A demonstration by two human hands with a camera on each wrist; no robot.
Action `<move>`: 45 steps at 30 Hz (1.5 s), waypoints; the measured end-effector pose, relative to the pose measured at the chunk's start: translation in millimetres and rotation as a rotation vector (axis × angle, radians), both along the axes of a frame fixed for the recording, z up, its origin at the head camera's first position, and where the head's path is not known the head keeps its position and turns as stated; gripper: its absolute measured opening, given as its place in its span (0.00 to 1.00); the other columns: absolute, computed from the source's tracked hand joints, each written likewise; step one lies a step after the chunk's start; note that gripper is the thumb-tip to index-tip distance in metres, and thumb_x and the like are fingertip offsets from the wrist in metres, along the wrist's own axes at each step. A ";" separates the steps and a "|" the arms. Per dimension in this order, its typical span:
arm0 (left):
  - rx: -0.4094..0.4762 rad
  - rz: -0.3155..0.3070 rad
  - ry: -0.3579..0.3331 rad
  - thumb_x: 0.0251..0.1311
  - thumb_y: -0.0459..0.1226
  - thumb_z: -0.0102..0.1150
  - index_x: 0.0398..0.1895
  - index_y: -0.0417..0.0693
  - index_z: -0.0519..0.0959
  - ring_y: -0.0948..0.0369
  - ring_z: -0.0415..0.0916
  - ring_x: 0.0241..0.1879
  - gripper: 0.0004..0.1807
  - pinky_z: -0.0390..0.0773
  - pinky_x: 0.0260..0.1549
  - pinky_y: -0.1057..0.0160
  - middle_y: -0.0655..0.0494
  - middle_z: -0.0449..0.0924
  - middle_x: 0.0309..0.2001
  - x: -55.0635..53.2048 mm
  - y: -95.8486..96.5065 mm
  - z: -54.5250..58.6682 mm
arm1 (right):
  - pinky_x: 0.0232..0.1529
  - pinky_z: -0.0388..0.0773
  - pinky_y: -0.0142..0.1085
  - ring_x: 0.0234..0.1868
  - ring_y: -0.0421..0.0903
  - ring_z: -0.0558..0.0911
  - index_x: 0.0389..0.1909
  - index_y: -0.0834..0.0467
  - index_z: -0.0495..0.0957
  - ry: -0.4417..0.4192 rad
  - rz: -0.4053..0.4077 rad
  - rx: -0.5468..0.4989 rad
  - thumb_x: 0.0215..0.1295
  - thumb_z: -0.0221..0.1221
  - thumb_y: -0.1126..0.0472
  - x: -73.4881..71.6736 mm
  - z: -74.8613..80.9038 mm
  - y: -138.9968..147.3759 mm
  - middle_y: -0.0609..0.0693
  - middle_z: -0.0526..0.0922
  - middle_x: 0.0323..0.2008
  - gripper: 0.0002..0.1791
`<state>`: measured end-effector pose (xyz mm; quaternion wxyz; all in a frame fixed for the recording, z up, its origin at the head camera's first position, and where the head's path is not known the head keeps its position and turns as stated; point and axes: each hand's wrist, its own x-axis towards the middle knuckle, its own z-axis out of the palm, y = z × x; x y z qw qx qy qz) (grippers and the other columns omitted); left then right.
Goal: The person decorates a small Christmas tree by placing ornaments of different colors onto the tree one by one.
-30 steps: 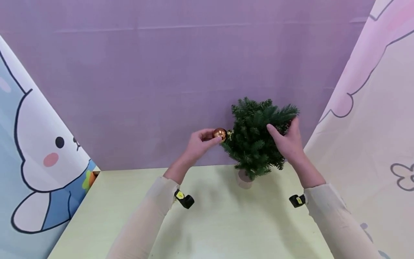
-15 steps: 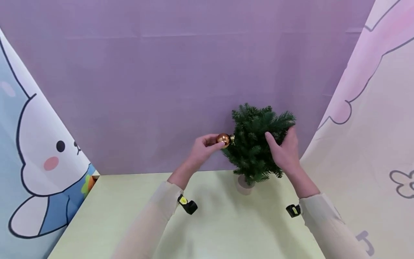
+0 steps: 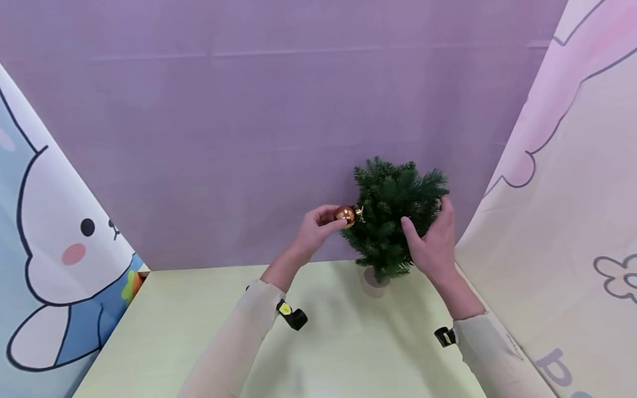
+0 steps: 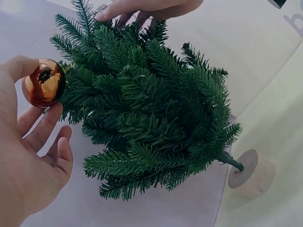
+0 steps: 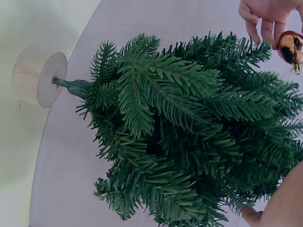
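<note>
Can make out one purple letter [image 3: 549,357], possibly p or b, on the cream printed curtain [image 3: 542,249] at near right; cannot read marks on the yellow labels [image 3: 285,309] of the black wrist cameras [image 3: 297,319].

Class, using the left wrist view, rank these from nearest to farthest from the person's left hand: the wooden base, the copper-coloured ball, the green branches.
1. Copper-coloured ball: held in the fingers of the left hand, at the picture's left.
2. Green branches: across the middle, just right of the ball.
3. Wooden base: lower right, beyond the branches.
</note>
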<state>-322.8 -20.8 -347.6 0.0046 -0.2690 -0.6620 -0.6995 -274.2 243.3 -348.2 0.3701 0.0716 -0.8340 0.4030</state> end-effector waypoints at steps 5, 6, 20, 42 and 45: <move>0.009 -0.014 -0.022 0.64 0.34 0.60 0.54 0.36 0.76 0.58 0.74 0.40 0.17 0.76 0.39 0.64 0.50 0.78 0.42 0.1 0.3 -3.1 | 0.68 0.48 0.55 0.73 0.57 0.49 0.76 0.58 0.39 -0.059 0.008 -0.003 0.67 0.57 0.46 1.8 -2.6 -0.2 0.60 0.47 0.73 0.48; 0.008 -0.016 -0.021 0.64 0.34 0.60 0.54 0.36 0.76 0.58 0.74 0.40 0.17 0.76 0.39 0.64 0.50 0.78 0.42 0.2 0.6 -3.4 | 0.68 0.48 0.56 0.73 0.57 0.49 0.76 0.57 0.39 -0.070 0.002 0.000 0.67 0.57 0.45 2.5 -2.9 -0.4 0.60 0.47 0.74 0.48; 0.031 -0.039 -0.030 0.65 0.33 0.59 0.55 0.33 0.73 0.59 0.74 0.40 0.18 0.75 0.40 0.65 0.51 0.77 0.41 2.2 -1.0 -7.4 | 0.50 0.72 0.51 0.47 0.60 0.76 0.41 0.67 0.81 0.564 0.108 0.425 0.55 0.65 0.61 14.2 25.9 -38.4 0.61 0.81 0.44 0.15; 0.012 -0.120 0.013 0.65 0.36 0.57 0.58 0.35 0.72 0.58 0.74 0.42 0.21 0.74 0.42 0.62 0.49 0.77 0.45 8.4 -7.1 -3.8 | 0.41 0.75 0.47 0.40 0.55 0.76 0.33 0.60 0.87 0.434 0.010 0.702 0.59 0.68 0.58 -12.9 29.9 -65.1 0.54 0.85 0.35 0.09; -0.007 -0.131 0.009 0.66 0.36 0.57 0.58 0.36 0.72 0.58 0.74 0.43 0.20 0.74 0.43 0.61 0.49 0.77 0.45 8.7 -10.1 -2.7 | 0.42 0.74 0.48 0.41 0.56 0.76 0.37 0.61 0.87 0.430 0.032 0.679 0.58 0.68 0.58 -11.8 29.2 -66.2 0.55 0.84 0.36 0.11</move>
